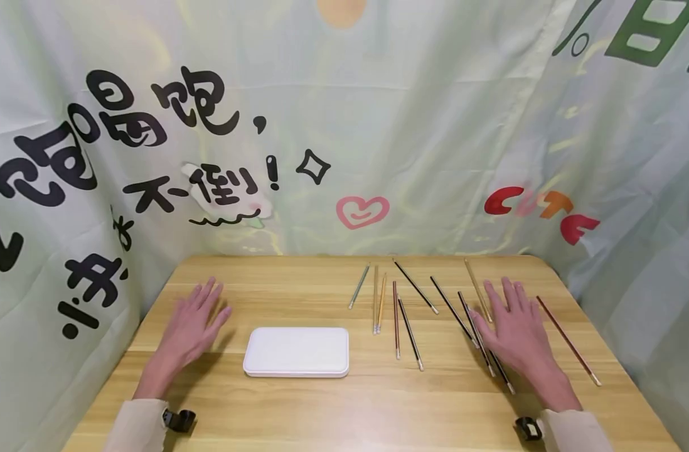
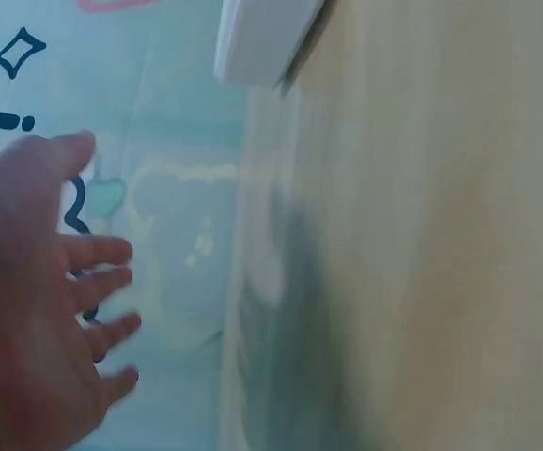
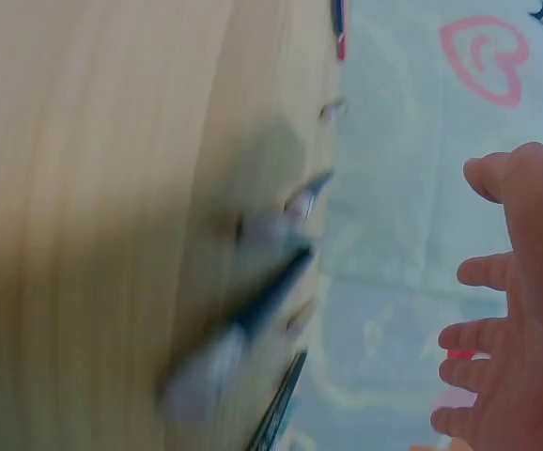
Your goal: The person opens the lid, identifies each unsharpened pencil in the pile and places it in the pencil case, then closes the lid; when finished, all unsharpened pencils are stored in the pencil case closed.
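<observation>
My left hand [image 1: 191, 326] is held over the table's left side with fingers extended, holding nothing. To its right lies a white flat case [image 1: 296, 352] with rounded corners, lid down; in the left wrist view only an end of the case [image 2: 264, 42] shows. My right hand [image 1: 516, 329] hovers with spread fingers above several dark pencils [image 1: 474, 333], gripping none. In the right wrist view a blurred pencil [image 3: 243, 329] lies below the palm. More pencils, among them a yellow pencil [image 1: 381, 302] and a dark red pencil [image 1: 396, 320], lie scattered between case and hand.
A wooden table [image 1: 378, 414] carries everything. Behind it and along both sides hangs a pale printed curtain [image 1: 423, 150]. Near the right edge a dark red pencil [image 1: 568, 340] lies slanted. One black wrist device [image 1: 179, 420] sits at the left cuff, another [image 1: 528, 429] at the right.
</observation>
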`<state>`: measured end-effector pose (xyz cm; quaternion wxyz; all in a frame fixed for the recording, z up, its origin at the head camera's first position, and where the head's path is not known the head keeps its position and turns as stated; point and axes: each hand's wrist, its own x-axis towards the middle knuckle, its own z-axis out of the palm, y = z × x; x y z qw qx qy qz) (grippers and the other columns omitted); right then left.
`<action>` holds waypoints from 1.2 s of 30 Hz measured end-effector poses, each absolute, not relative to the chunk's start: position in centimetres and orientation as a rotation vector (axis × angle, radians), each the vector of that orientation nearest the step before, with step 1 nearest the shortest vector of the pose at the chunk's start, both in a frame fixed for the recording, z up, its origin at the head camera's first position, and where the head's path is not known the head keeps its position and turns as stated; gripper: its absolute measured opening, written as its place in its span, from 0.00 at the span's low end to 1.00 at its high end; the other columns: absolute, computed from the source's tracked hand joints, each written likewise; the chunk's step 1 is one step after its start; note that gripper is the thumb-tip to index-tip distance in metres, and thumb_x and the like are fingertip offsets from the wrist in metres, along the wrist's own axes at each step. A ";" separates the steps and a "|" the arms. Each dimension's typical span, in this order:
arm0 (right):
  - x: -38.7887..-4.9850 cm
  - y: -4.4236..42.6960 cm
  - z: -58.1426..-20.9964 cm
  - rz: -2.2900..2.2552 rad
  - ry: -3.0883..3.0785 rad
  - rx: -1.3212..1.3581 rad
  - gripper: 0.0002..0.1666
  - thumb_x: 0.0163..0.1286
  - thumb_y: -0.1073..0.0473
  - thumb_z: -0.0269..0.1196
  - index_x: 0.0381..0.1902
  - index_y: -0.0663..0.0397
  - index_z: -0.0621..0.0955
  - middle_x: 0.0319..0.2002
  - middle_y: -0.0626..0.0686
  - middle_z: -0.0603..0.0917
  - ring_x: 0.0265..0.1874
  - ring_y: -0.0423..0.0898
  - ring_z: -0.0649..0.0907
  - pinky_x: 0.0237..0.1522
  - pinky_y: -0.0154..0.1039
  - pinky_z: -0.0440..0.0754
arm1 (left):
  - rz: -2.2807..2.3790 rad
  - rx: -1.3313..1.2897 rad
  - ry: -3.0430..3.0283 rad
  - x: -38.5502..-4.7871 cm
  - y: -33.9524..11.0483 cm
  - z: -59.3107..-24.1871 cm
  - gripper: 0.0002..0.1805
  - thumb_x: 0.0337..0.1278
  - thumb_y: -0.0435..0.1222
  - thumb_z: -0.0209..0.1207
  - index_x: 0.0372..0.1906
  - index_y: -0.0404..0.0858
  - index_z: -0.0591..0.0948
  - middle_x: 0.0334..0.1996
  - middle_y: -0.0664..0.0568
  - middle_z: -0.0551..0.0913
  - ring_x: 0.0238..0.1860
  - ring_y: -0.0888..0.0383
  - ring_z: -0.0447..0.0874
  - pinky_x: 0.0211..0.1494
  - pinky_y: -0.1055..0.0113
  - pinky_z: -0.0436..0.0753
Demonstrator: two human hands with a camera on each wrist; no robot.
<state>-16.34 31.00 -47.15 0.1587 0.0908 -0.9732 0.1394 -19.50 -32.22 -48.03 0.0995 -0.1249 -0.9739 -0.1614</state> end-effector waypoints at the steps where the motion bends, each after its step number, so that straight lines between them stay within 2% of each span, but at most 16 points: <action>1: -16.3 30.5 -47.2 0.419 -2.761 0.279 0.43 0.78 0.42 0.56 0.79 0.62 0.60 0.75 0.75 0.56 0.76 0.73 0.51 0.68 0.77 0.50 | -0.544 -0.385 -2.869 -19.2 -32.1 -48.2 0.38 0.79 0.53 0.46 0.79 0.32 0.59 0.80 0.37 0.52 0.77 0.31 0.50 0.74 0.30 0.49; 7: -16.3 27.2 -46.8 0.568 -2.668 0.376 0.40 0.75 0.46 0.62 0.77 0.59 0.65 0.73 0.72 0.62 0.71 0.73 0.62 0.63 0.76 0.62 | -1.000 -0.460 -2.754 -17.3 -30.5 -49.4 0.30 0.78 0.44 0.53 0.75 0.32 0.67 0.73 0.34 0.67 0.72 0.31 0.63 0.70 0.29 0.61; 12: -16.3 24.0 -46.6 0.711 -2.637 0.430 0.40 0.76 0.46 0.62 0.79 0.52 0.64 0.72 0.67 0.66 0.68 0.68 0.67 0.60 0.75 0.68 | -1.224 -0.478 -2.753 -15.8 -28.6 -49.8 0.28 0.79 0.42 0.54 0.75 0.33 0.68 0.66 0.39 0.77 0.67 0.38 0.74 0.68 0.37 0.69; 14: -16.4 22.5 -46.7 0.794 -2.636 0.467 0.40 0.77 0.46 0.62 0.80 0.51 0.63 0.72 0.64 0.67 0.68 0.66 0.69 0.62 0.73 0.70 | -1.266 -0.480 -2.762 -15.2 -27.9 -50.0 0.30 0.76 0.43 0.57 0.75 0.35 0.68 0.65 0.41 0.79 0.67 0.41 0.74 0.70 0.49 0.71; 17: -16.2 20.3 -47.0 0.902 -2.658 0.516 0.41 0.76 0.44 0.62 0.80 0.48 0.62 0.72 0.61 0.67 0.68 0.63 0.71 0.63 0.70 0.71 | -1.280 -0.528 -2.776 -14.6 -27.1 -50.5 0.38 0.65 0.45 0.68 0.74 0.36 0.70 0.67 0.43 0.76 0.69 0.41 0.72 0.72 0.70 0.65; 19: -16.0 18.8 -47.2 0.969 -2.672 0.548 0.41 0.76 0.44 0.62 0.80 0.46 0.61 0.72 0.60 0.67 0.68 0.62 0.71 0.63 0.69 0.72 | -1.284 -0.575 -2.780 -14.4 -26.6 -50.8 0.45 0.55 0.47 0.75 0.74 0.35 0.69 0.68 0.42 0.74 0.70 0.40 0.70 0.70 0.76 0.61; 21: -15.8 17.3 -47.3 1.030 -2.695 0.578 0.42 0.76 0.42 0.62 0.80 0.45 0.61 0.74 0.60 0.66 0.69 0.63 0.70 0.64 0.69 0.70 | -1.269 -0.608 -2.781 -14.5 -26.1 -51.1 0.52 0.47 0.49 0.79 0.75 0.34 0.67 0.69 0.41 0.72 0.70 0.38 0.68 0.72 0.69 0.62; 24: -15.6 15.0 -47.5 1.127 -2.731 0.655 0.42 0.75 0.43 0.63 0.80 0.47 0.62 0.74 0.58 0.67 0.69 0.62 0.71 0.67 0.65 0.68 | -1.249 -0.622 -2.775 -14.7 -25.5 -51.5 0.58 0.42 0.50 0.81 0.76 0.30 0.65 0.71 0.36 0.68 0.70 0.34 0.66 0.73 0.45 0.64; 26: -15.6 13.7 -47.7 1.169 -2.754 0.724 0.43 0.73 0.44 0.64 0.79 0.49 0.63 0.73 0.58 0.69 0.68 0.60 0.72 0.68 0.63 0.69 | -1.207 -0.631 -2.778 -14.9 -25.1 -51.7 0.60 0.42 0.52 0.80 0.76 0.29 0.63 0.71 0.33 0.66 0.70 0.31 0.65 0.70 0.33 0.63; 29: -15.7 12.0 -48.1 1.194 -2.783 0.827 0.46 0.69 0.45 0.69 0.79 0.51 0.64 0.72 0.55 0.70 0.68 0.56 0.73 0.69 0.60 0.70 | -1.151 -0.649 -2.777 -15.2 -24.3 -51.7 0.61 0.42 0.53 0.80 0.76 0.26 0.62 0.71 0.31 0.64 0.69 0.31 0.66 0.69 0.32 0.65; 36: -16.0 10.7 -48.9 1.167 -2.831 0.950 0.53 0.58 0.51 0.78 0.76 0.61 0.66 0.72 0.60 0.70 0.68 0.58 0.73 0.68 0.55 0.73 | -1.070 -0.631 -2.747 -15.8 -21.3 -52.3 0.61 0.37 0.48 0.82 0.73 0.22 0.64 0.68 0.31 0.67 0.66 0.37 0.71 0.67 0.39 0.71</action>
